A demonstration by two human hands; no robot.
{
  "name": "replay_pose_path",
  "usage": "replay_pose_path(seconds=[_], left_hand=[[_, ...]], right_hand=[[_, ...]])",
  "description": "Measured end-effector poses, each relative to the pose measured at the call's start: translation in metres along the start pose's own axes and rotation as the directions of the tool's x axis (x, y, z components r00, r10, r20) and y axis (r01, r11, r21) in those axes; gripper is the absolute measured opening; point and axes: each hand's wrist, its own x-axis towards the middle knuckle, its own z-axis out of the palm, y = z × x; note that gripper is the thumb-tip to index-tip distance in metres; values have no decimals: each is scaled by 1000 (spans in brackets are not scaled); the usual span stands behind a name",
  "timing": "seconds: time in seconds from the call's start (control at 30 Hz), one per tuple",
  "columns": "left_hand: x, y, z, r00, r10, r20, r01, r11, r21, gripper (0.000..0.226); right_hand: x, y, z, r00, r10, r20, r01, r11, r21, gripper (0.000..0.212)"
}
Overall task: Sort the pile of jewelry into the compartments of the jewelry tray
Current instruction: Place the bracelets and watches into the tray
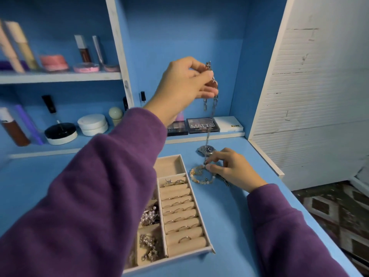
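Chain necklace (pixel 214 103) strung upright beyond far right corner of jewelry tray (pixel 169 164). Risk: lower end looks caught among beaded bracelet (pixel 205 181) and watch (pixel 208 149) right of tray; a lift could drag them along. Left hand (pixel 185 84) pinches top end above tray; right hand (pixel 231 168) pinches bottom end beside bracelet.

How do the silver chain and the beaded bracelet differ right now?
The silver chain hangs between the raised left hand and the right hand; the beaded bracelet lies on the table. The chain is long metal links, the bracelet a loop of pale beads. Both are outside the tray.
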Motion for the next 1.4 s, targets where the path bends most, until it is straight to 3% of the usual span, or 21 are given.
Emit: replay_pose_path(seconds=[0.1, 0.2, 0.33, 0.4, 0.5, 0.63, 0.9, 1.1, 1.27, 1.4], left_hand=[[0, 13, -9, 999, 6, -40, -11, 992, -128, 3], [-1, 22, -19, 998, -1, -67, -15, 971, -238, 5], [-4, 33, -34, 995, 16, -94, -42, 960, -278, 3], [-5, 35, -47, 992, 17, -128, -52, 960, -275, 3], [-12, 29, -65, 989, -18, -145, -9, 983, -183, 5], [-26, 9, -76, 986, -114, -122, 106, 992, -70, 10], [-42, -25, -81, 964, -252, -82, 255, 966, 33, 5], [-52, -53, -83, 933, -351, -77, 359, 921, 151, 7], [-64, -81, -85, 900, -433, -44, 422, 843, 334, 5], [-71, -98, -96, 899, -434, 48, 279, 655, 702, 6]], right_hand=[[1, -3, 3, 994, -10, -113, 16, 998, 52, 6], [1, -10, 7, 999, -27, -40, 33, 986, 162, 34], [8, -18, 15, 988, -48, -150, 63, 993, 100, 6], [10, -19, 7, 976, 16, -219, 23, 985, 172, 17], [15, -31, -18, 952, 57, -299, 39, 951, 308, 20], [29, -72, -53, 934, 4, -358, 154, 899, 409, 17], [44, -155, -79, 943, -114, -313, 274, 798, 536, 21], [51, -180, -65, 955, -136, -264, 260, 810, 525, 20], [50, -181, -35, 976, -159, -149, 209, 878, 430, 30], [49, -175, -14, 983, -156, -92, 178, 925, 337, 36]])
